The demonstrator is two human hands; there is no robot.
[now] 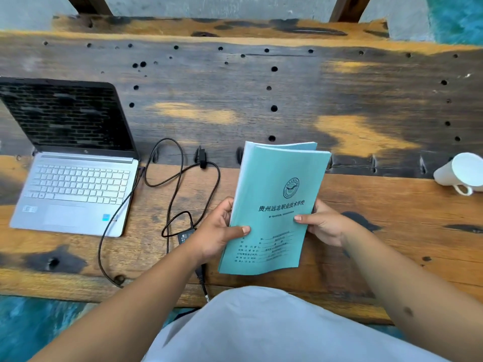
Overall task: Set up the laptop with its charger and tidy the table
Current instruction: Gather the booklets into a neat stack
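Hands: left hand point(218, 231) and right hand point(322, 226), fingers closed on teal booklet point(274, 205), raised over desk point(392, 218).
Laptop point(73, 158): open, far left, charger cable point(180, 173) looped beside.
Mug point(460, 173): tipped, far right.

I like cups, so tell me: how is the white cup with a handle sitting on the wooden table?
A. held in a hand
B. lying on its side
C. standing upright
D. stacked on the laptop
B: the white ceramic cup lies tipped over on the wooden table, handle toward the near edge.

2 bare forearms with no sleeves in view; a pale grey-white garment point(274, 327) covers the lap.
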